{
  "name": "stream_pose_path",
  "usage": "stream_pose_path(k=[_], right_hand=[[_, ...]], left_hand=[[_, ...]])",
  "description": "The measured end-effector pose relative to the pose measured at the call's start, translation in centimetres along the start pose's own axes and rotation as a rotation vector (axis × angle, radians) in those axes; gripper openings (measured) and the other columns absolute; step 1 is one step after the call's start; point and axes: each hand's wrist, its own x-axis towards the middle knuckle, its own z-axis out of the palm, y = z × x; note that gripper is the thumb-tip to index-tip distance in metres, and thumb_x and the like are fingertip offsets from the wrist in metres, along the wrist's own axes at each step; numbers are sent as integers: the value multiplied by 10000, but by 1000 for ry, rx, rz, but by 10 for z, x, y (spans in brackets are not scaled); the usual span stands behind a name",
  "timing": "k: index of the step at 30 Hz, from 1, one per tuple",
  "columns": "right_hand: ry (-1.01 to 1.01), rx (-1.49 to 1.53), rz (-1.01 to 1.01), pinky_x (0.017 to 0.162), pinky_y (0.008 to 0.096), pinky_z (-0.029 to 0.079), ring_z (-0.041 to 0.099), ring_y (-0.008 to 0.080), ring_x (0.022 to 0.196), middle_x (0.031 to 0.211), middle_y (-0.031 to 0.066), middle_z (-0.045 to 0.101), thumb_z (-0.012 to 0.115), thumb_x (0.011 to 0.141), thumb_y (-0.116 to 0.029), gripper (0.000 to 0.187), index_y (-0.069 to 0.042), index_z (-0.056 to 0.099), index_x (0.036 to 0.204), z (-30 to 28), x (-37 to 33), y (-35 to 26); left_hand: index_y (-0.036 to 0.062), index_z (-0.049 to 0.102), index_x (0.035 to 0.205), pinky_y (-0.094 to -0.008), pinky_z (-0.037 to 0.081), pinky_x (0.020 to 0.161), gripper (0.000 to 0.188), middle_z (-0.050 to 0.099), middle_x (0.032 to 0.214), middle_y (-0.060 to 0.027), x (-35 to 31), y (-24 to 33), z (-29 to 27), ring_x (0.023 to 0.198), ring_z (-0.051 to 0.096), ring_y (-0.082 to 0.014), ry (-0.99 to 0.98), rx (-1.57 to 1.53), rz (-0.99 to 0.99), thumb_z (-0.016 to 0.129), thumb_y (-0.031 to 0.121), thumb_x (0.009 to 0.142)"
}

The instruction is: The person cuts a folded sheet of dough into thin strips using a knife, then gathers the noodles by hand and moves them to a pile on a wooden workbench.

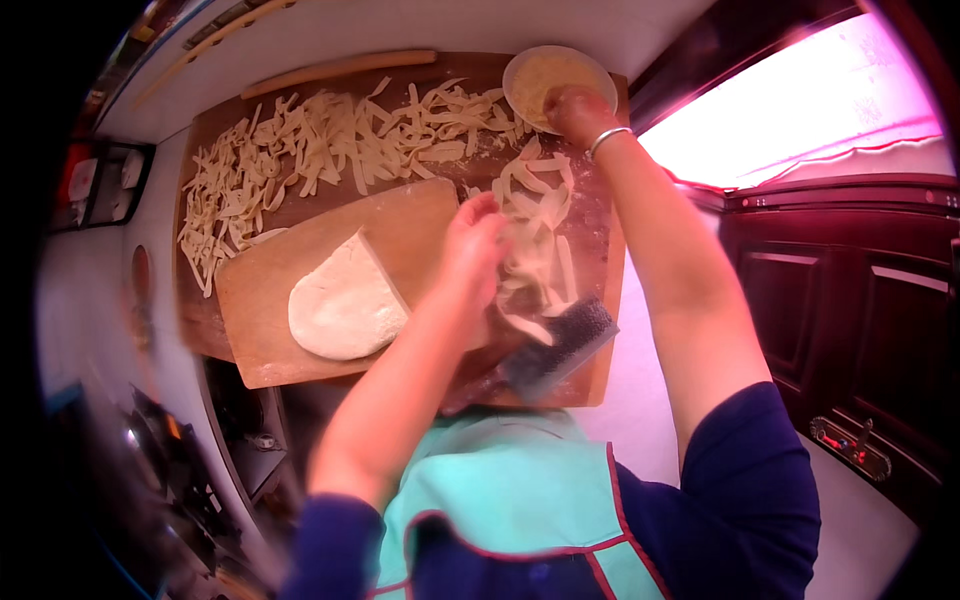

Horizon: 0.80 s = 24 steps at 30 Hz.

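Note:
My right hand [580, 114] reaches into a white bowl [514, 70] of pale yellowish flour [548, 78] at the far right of the wooden board, its fingers bunched together in the flour. Blurred by movement, my left hand [476, 245] hovers beside a pile of cut dough strips [540, 215]; whether it holds anything does not show. Just nearer than those strips lies a wide cleaver [562, 345], with one strip's end against its blade. To the left, a thick slab of dough [345, 300], rounded with one straight cut edge, rests on a smaller cutting board [262, 340].
A large heap of dough strips [330, 140] spreads over the far part of the big wooden board [205, 325]. Behind it lies a rolling pin [340, 72] along the wall. A dark cabinet [820, 300] stands at right under a bright window [800, 100]; a black rack [118, 185] is at left.

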Motion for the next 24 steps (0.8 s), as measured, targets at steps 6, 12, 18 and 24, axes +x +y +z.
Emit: stream_pose_path(k=[6, 12, 18, 24], right_hand=[[-253, 231, -258, 740, 304, 504, 628, 170, 780, 819, 83, 660, 585, 824, -105, 155, -31, 663, 936, -43, -91, -31], [103, 460, -19, 810, 372, 507, 647, 283, 869, 945, 133, 685, 616, 823, -209, 232, -73, 666, 1004, -21, -120, -39], [149, 49, 94, 834, 436, 507, 619, 415, 920, 987, 234, 647, 643, 822, -344, 448, -30, 592, 1137, 62, -119, -16], [-238, 1194, 146, 748, 347, 514, 644, 224, 802, 915, 91, 654, 709, 797, -269, 384, -22, 588, 1065, 9, -157, -65]], left_hand=[[35, 413, 1348, -402, 423, 965, 490, 483, 1263, -66, -4, 1, -19, 1154, 492, -204, 27, -105, 14, 546, 95, 880], [62, 285, 1451, -472, 244, 1093, 678, 346, 1451, -141, -30, -14, -1, 1366, 297, -267, 90, -25, -22, 590, 198, 861], [70, 193, 1483, -442, 297, 1062, 776, 348, 1450, -182, 7, -68, 16, 1303, 363, -305, 270, 120, -85, 610, 239, 851], [94, 419, 1349, -373, 521, 766, 469, 582, 1149, -91, -1, -22, 13, 1014, 581, -206, 97, -79, 29, 586, 186, 920]])
